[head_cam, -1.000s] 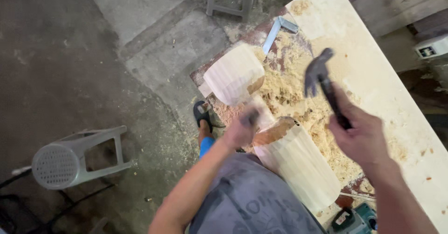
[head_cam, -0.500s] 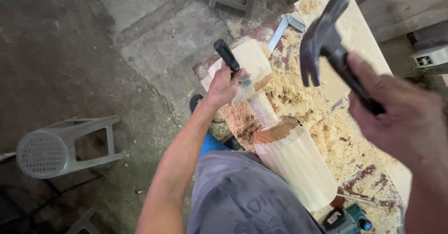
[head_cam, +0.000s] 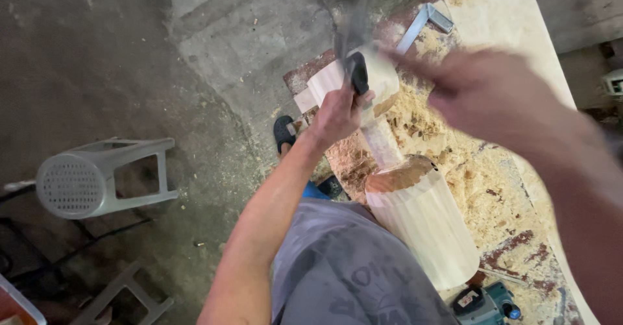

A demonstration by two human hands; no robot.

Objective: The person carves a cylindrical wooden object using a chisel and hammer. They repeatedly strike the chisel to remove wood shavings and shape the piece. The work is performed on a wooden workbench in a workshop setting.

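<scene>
The left hand [head_cam: 337, 114] has its fingers [head_cam: 354, 101] clenched around a black-handled chisel [head_cam: 357, 72], its tip hidden against the narrow neck of a pale fluted wooden column [head_cam: 418, 224] just below. The right hand [head_cam: 493, 95] is a motion blur above right; whether its fingers grip anything cannot be told. Wood shavings [head_cam: 448, 137] litter the tabletop [head_cam: 513, 13] beyond. A mistimed blow could strike the left knuckles or split the wood.

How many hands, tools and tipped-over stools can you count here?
Hands: 2, left hand, right hand
Tools: 4, chisel, blurred hammer, metal square, green power tool
Stools on their side: 1, grey stool
Total: 7
</scene>
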